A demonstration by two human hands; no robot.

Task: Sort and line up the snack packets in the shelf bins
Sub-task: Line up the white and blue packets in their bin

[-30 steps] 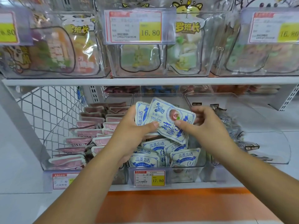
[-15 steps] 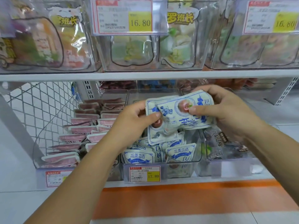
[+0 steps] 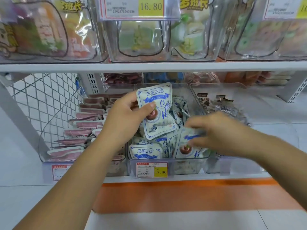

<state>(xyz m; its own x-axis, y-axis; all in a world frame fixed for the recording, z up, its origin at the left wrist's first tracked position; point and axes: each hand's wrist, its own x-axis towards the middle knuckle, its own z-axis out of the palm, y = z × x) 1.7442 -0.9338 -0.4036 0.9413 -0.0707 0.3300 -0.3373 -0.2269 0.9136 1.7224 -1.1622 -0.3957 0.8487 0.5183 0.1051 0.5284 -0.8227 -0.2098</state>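
Gripping one blue-and-white packet (image 3: 156, 112) upright at frame centre, the left hand (image 3: 126, 117) steadies it while the blurred right hand (image 3: 216, 131) pinches a second packet (image 3: 186, 148) in the middle bin (image 3: 186, 168); light, soft, slick pouches, probably best held by their sealed edges.

Left hand (image 3: 126, 117) holds a blue-white packet (image 3: 156, 110) upright; right hand (image 3: 221, 133) pinches another packet (image 3: 187, 146) in the middle bin (image 3: 182, 165).

Raised packet (image 3: 156, 112): white and blue, being held upright, facing forward, above the middle bin (image 3: 187, 168).
Front packet (image 3: 186, 149): same kind, blurred, tilting at that bin's front right.
Pink packets (image 3: 86, 125): lying in overlapping rows, filling the left bin (image 3: 119, 166).
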